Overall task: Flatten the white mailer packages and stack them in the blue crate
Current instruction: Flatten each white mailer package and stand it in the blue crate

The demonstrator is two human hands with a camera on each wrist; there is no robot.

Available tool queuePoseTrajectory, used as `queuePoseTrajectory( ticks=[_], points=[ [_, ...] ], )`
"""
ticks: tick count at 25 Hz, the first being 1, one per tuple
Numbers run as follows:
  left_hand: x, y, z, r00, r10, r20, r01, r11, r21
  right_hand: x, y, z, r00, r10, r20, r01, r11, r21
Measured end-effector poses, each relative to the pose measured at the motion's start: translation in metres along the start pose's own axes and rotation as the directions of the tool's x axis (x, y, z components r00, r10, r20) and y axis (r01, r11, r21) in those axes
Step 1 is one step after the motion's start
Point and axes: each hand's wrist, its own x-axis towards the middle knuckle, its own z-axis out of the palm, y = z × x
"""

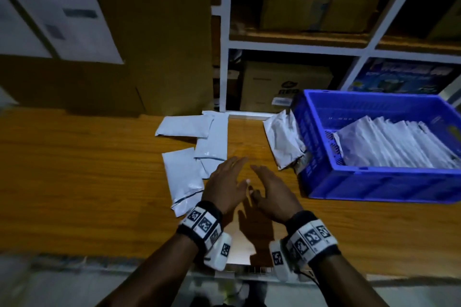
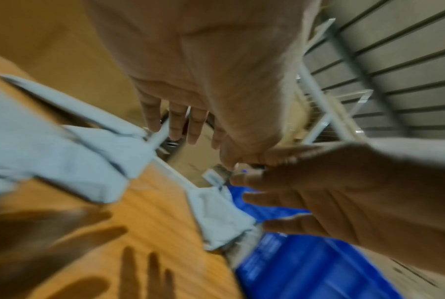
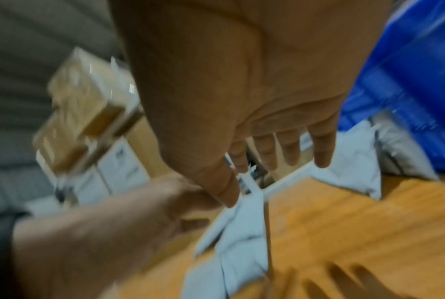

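Several white mailers (image 1: pixel 199 147) lie loose on the wooden table (image 1: pixel 87 169), left of centre. Another crumpled mailer (image 1: pixel 284 142) leans against the left wall of the blue crate (image 1: pixel 369 182), which holds a stack of flattened mailers (image 1: pixel 394 144). My left hand (image 1: pixel 224 182) hovers with straight fingers by the near edge of the loose mailers, holding nothing. My right hand (image 1: pixel 272 189) hovers beside it over bare wood, fingers straight and empty. The wrist views are blurred; the left hand (image 2: pixel 190 121) and right hand (image 3: pixel 280 145) show spread fingers above the mailers (image 2: pixel 62 151) (image 3: pixel 236 242).
Large cardboard boxes (image 1: pixel 149 32) stand at the table's back left. A white shelf frame (image 1: pixel 294 45) with more boxes rises behind the crate. The table's front edge (image 1: pixel 74 259) runs below my wrists.
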Motion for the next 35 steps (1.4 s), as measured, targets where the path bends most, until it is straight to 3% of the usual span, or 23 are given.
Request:
queuePoseTrajectory(
  ticks=[8, 13, 18, 25, 28, 32, 35],
  points=[
    [0.049, -0.048, 0.002, 0.966, -0.241, -0.095, 0.244, 0.97, 0.022, 0.088, -0.009, 0.013, 0.984, -0.027, 0.176, 0.075, 0.96, -0.27],
    [0.108, -0.057, 0.016, 0.918, -0.349, -0.187, 0.381, 0.909, 0.17, 0.177, 0.005, 0.015, 0.975, -0.071, 0.209, 0.159, 0.883, -0.442],
    [0.14, -0.066, 0.035, 0.856, -0.484, -0.181, 0.516, 0.825, 0.23, 0.241, 0.023, 0.023, 0.948, -0.11, 0.298, 0.265, 0.791, -0.552],
    [0.136, -0.076, 0.035, 0.884, -0.443, -0.147, 0.465, 0.866, 0.183, 0.28, 0.025, 0.024, 0.906, -0.262, 0.333, 0.419, 0.671, -0.611],
    [0.128, -0.079, 0.03, 0.904, -0.407, -0.134, 0.424, 0.894, 0.146, 0.284, 0.02, 0.017, 0.868, -0.331, 0.37, 0.497, 0.572, -0.653],
    [0.112, -0.07, 0.02, 0.916, -0.354, -0.19, 0.383, 0.912, 0.144, 0.262, 0.012, 0.005, 0.87, -0.34, 0.358, 0.49, 0.498, -0.716],
    [0.095, -0.056, 0.01, 0.927, -0.338, -0.165, 0.372, 0.888, 0.271, 0.227, 0.007, -0.003, 0.886, -0.357, 0.298, 0.451, 0.504, -0.737]
  ],
)
